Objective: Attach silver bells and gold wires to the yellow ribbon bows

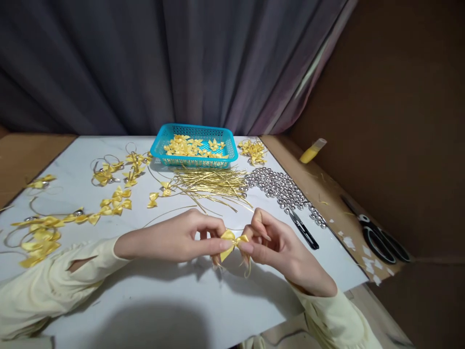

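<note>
Between my two hands, above the front middle of the white board, is a yellow ribbon bow (232, 241). My left hand (192, 235) pinches its left loop between thumb and fingers. On the other side my right hand (276, 242) pinches the right part near the knot, its fingers curled. Thin strands dangle under the bow, and a fine gold cord passes behind the hands. Just beyond lies a heap of gold cords (210, 184). Silver beads (276, 186) are spread to the right of the cords. Whether a bead sits in the bow is hidden.
A blue basket (157, 145) with yellow bows stands at the back. More bows (41, 237) with cords lie along the left. To the right are thread snips (304, 230), large scissors (381, 237), paper scraps (367, 264) and a yellow tube (310, 152). A curtain (192, 63) hangs behind.
</note>
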